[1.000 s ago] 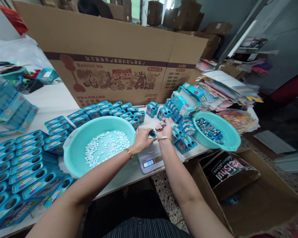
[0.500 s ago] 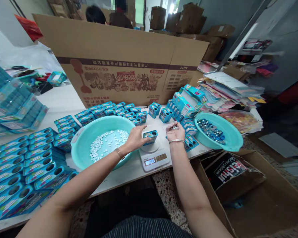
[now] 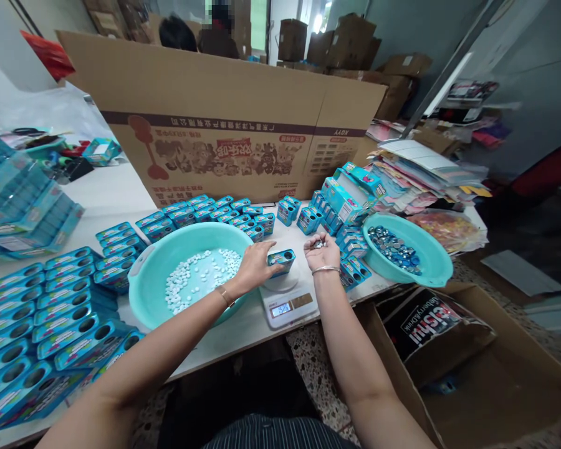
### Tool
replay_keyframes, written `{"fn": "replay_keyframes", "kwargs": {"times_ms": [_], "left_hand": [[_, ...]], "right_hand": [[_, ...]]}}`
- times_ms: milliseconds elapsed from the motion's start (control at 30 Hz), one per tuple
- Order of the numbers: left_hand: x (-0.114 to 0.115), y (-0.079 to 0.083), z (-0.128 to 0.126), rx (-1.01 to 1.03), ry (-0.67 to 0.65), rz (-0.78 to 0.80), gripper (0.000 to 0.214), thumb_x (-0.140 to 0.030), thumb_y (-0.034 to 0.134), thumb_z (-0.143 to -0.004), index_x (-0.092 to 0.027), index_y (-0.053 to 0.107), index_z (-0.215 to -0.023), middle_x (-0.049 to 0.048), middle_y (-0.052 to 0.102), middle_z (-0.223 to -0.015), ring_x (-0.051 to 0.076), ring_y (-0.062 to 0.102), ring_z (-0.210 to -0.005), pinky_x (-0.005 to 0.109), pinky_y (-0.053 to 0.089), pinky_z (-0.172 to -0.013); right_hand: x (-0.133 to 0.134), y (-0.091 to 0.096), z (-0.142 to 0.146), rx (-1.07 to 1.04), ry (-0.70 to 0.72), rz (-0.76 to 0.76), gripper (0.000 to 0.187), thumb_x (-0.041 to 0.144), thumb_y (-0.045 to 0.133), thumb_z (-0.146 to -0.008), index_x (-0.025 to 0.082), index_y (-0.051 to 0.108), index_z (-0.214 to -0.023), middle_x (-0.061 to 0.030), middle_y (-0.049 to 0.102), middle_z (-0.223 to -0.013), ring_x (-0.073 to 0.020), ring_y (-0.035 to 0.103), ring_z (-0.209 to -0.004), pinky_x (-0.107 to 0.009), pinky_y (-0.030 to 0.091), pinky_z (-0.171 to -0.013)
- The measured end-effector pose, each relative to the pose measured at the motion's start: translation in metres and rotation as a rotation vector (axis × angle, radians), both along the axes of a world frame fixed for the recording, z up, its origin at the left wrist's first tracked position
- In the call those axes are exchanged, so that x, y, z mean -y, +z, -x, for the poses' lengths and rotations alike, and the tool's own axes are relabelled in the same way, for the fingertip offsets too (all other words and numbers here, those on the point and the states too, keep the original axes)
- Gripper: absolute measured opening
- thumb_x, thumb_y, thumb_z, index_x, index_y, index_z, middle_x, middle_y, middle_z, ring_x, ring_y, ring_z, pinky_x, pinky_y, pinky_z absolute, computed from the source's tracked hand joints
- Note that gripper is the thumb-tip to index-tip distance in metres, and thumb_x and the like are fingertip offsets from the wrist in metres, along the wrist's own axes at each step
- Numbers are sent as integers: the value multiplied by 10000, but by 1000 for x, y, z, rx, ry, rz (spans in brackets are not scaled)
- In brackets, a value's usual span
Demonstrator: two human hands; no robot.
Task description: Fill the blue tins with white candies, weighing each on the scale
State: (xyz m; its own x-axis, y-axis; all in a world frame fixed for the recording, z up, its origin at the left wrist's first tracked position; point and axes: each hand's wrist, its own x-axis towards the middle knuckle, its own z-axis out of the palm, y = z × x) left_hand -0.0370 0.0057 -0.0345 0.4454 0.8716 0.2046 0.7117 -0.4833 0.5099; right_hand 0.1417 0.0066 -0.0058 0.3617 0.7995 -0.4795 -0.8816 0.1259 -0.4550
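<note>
A small blue box (image 3: 283, 257) with a round hole in its top stands on the white digital scale (image 3: 286, 307). My left hand (image 3: 256, 267) is at the box's left end, thumb along its front and fingers behind, gripping it. To the right, my right hand (image 3: 322, 254) is palm up and cupped, its fingers curled over several small silvery and white pieces (image 3: 321, 243). Left of the scale sits a turquoise basin (image 3: 143, 290) with many white tablet-like pieces (image 3: 201, 274). Another turquoise basin (image 3: 434, 269), on the right, holds shiny blue and silver pieces (image 3: 395, 246).
Rows of similar blue boxes (image 3: 70, 299) cover the table's left side and the area behind the basin. A large cardboard carton (image 3: 224, 125) stands at the back. Paper stacks (image 3: 416, 174) lie at right. An open carton (image 3: 509, 386) is on the floor. Two people (image 3: 177, 34) are beyond.
My right hand's fingers have curled further over the small pieces. My left hand stays at the box. The scale's display shows different digits, and the whole view has shifted slightly.
</note>
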Motion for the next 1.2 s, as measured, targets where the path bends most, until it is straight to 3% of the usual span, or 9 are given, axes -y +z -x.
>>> {"fn": "replay_keyframes", "kwargs": {"times_ms": [267,433,567,800,1000,1200], "left_hand": [[0,14,13,-53,28,-126,243,-335,511,-884,-215,669,-1025,80,657,-1028,253,559,-1029,486,325,-1009],[0,23,4,-222,-50,-102,166,-287,541,-858,-213,685,-819,58,668,-868,279,547,-990,622,191,-1045],[3,28,-2,-326,-70,-121,164,-233,531,-852,-204,672,-775,73,659,-857,283,535,-985,653,140,-1053],[-9,19,-27,-144,0,-103,166,-301,522,-871,-215,662,-847,55,652,-916,262,536,-989,574,228,-1025],[-12,11,-39,-87,30,-66,163,-295,518,-866,-228,663,-896,53,646,-927,260,534,-992,536,256,-1011],[-7,23,-44,99,67,-206,151,-294,524,-873,-231,661,-878,24,642,-892,222,528,-985,532,190,-1078]], "right_hand": [[-1,1,3,-10,7,32,311,229,355,-932,188,465,-643,64,485,-453,-67,483,-398,-187,459,-438],[-1,3,12,1,18,41,291,195,377,-919,185,467,-643,69,474,-454,-65,473,-397,-183,454,-453],[-1,-1,19,19,49,37,296,203,382,-919,183,464,-636,62,491,-471,-69,486,-415,-200,481,-498],[-6,-11,24,65,69,-9,184,182,459,-886,192,491,-705,90,458,-472,-75,566,-488,-230,527,-622],[-5,-14,22,92,75,-36,100,148,498,-862,185,526,-774,70,512,-519,-129,673,-646,-338,556,-748],[-1,-11,18,42,63,-63,161,115,424,-888,178,523,-778,30,573,-574,-145,689,-697,-292,565,-658]]}}
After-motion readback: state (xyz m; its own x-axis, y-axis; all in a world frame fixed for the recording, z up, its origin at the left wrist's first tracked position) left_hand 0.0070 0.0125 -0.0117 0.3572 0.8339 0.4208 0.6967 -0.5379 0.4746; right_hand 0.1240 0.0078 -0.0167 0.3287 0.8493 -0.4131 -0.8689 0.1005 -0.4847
